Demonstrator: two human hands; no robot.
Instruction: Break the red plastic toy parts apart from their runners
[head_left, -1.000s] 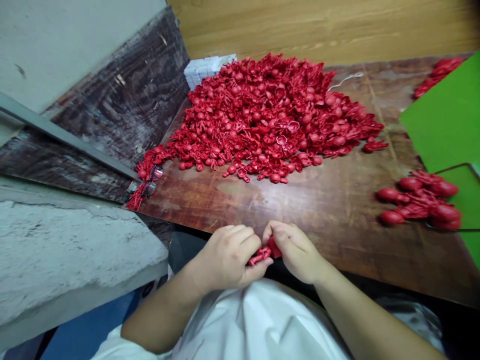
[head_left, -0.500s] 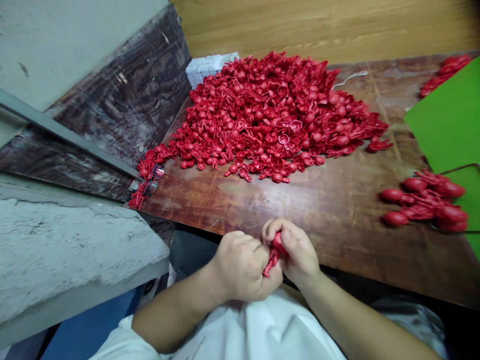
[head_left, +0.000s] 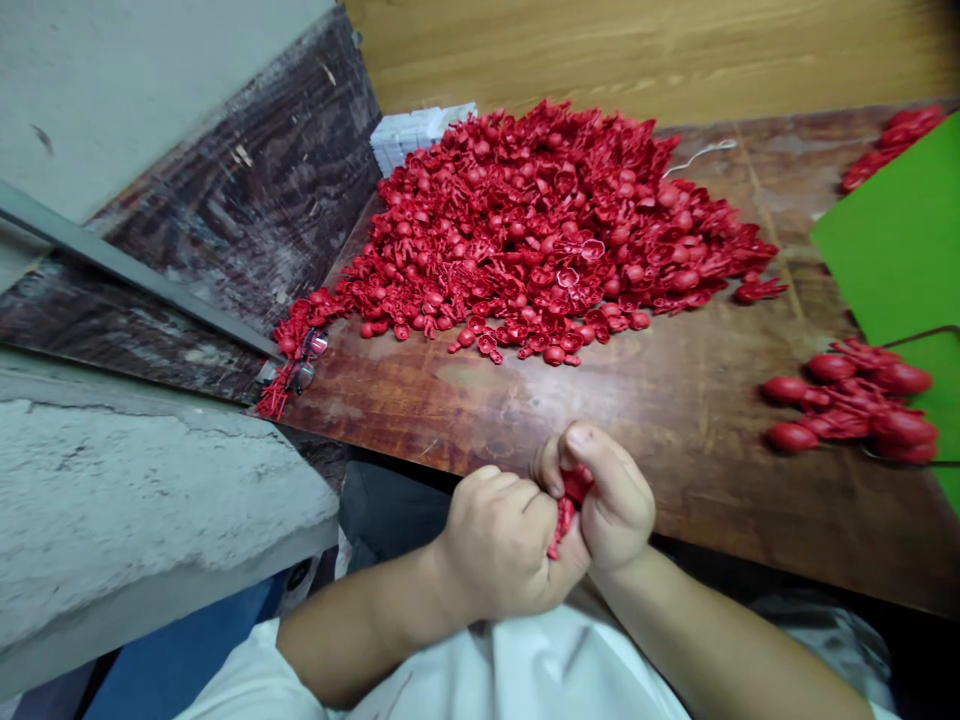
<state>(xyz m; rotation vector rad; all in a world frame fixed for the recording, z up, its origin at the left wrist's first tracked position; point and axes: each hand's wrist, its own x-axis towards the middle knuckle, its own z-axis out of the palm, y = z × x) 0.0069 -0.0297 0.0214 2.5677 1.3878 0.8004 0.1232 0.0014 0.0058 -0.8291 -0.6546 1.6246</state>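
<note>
My left hand (head_left: 506,540) is closed around the lower part of a small red plastic figure (head_left: 564,522), in front of my body near the table's front edge. Curled about the figure's rounded upper end is my right hand (head_left: 611,495), its thumb raised and bent over the top. Fingers cover much of the figure, so its full shape is hidden. Beyond the hands, a large heap of red plastic parts (head_left: 517,230), many with round or hollow cup-like ends, spreads over the brown wooden table (head_left: 480,400).
Several red figures (head_left: 855,400) lie grouped at the right, beside a green sheet (head_left: 900,230). White stacked pieces (head_left: 420,130) stand behind the heap. Eyeglasses (head_left: 304,370) and thin red scraps (head_left: 274,393) lie at the left corner, beside a metal bar (head_left: 150,275).
Both hands have shifted slightly right with the red figure. My right thumb has lifted and bent over the figure's upper end, while the heap and grouped figures stay put.
</note>
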